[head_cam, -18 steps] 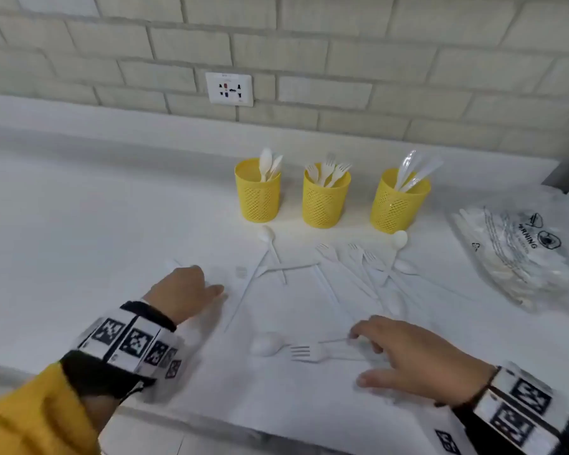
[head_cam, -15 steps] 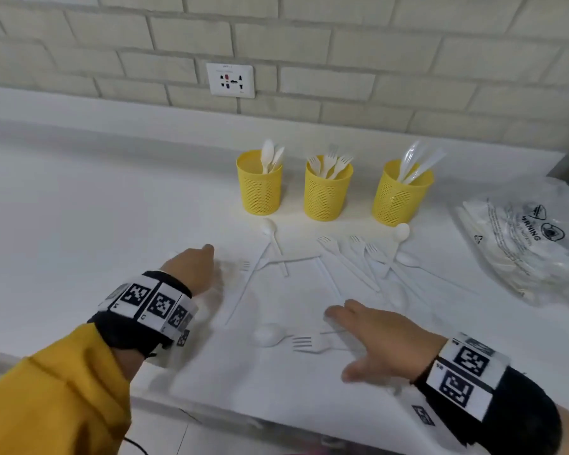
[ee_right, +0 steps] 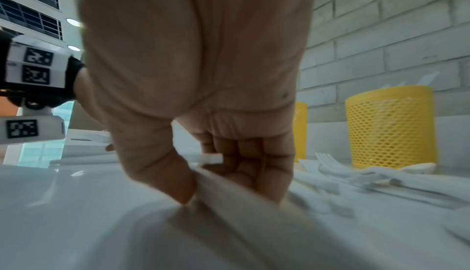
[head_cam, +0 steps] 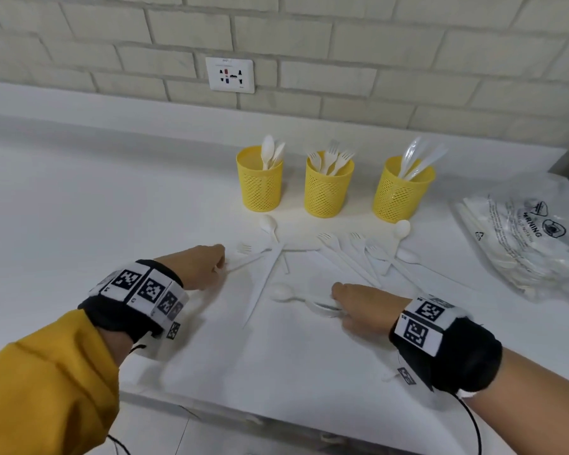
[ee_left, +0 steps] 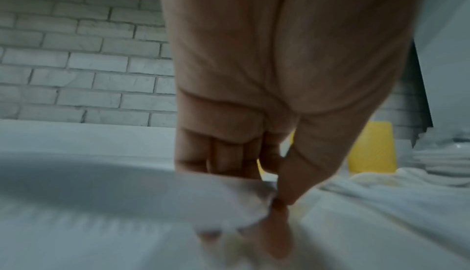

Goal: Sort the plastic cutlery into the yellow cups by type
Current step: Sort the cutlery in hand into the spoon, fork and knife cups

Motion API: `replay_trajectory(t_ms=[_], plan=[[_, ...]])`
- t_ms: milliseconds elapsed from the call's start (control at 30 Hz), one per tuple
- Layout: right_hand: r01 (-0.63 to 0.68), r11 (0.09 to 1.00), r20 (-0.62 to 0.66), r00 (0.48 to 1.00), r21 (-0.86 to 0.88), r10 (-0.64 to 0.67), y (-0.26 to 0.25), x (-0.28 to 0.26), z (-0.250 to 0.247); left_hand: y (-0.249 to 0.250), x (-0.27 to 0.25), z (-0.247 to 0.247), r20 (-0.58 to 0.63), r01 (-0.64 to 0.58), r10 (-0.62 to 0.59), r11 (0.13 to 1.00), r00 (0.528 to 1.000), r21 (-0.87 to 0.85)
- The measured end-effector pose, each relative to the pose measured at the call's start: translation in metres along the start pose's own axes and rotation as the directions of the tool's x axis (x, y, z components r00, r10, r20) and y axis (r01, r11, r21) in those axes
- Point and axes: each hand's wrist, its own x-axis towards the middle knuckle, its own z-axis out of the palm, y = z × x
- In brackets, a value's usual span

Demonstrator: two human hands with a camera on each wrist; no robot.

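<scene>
Three yellow mesh cups stand at the back of the white counter: the left cup [head_cam: 259, 185] holds spoons, the middle cup [head_cam: 328, 192] forks, the right cup [head_cam: 401, 195] knives. Loose white cutlery [head_cam: 358, 254] lies in front of them. My left hand [head_cam: 219, 269] pinches the end of a white handle [head_cam: 243, 262]; its type is unclear. My right hand [head_cam: 339, 307] is curled over the handle of a fork [head_cam: 321, 311] beside a spoon [head_cam: 281, 292]. In the right wrist view, thumb and fingers [ee_right: 254, 170] pinch a white handle [ee_right: 229, 192].
A clear plastic bag [head_cam: 523, 244] with more cutlery lies at the right. A long knife [head_cam: 265, 284] lies between my hands. A brick wall with a socket [head_cam: 229, 75] stands behind the cups. The counter's front edge [head_cam: 211, 408] runs under my wrists.
My left hand has slid forward and right onto the handle end. My right hand's fingers, spread flat before, have curled onto the fork handle.
</scene>
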Motion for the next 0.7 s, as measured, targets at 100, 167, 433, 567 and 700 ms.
replay_trajectory(t_ms=[100,167,433,567,700], plan=[[0.011,1.000,-0.009,1.000,-0.012,-0.011,0.011,0.001,-0.004,-0.006,-0.003,-0.003,-0.015,0.081,-0.086,0.971,0.996,-0.223],[0.015,0.999,-0.082,0.997,0.040,-0.011,0.022,-0.003,-0.016,-0.006,-0.001,-0.005,-0.093,0.143,-0.186,0.926,0.978,-0.348],[-0.480,0.865,-0.227,0.835,0.145,0.502,0.089,-0.001,-0.036,0.060,0.016,-0.003,-0.042,0.209,-0.240,0.910,0.970,-0.359],[-0.584,0.786,-0.176,0.768,0.202,0.616,0.088,0.012,-0.032,0.093,0.040,0.001,-0.086,0.227,-0.269,0.916,0.959,-0.331],[-0.454,0.862,-0.126,0.864,0.224,0.488,0.078,0.020,-0.032,0.107,0.053,-0.002,-0.125,0.266,-0.325,0.900,0.937,-0.346]])
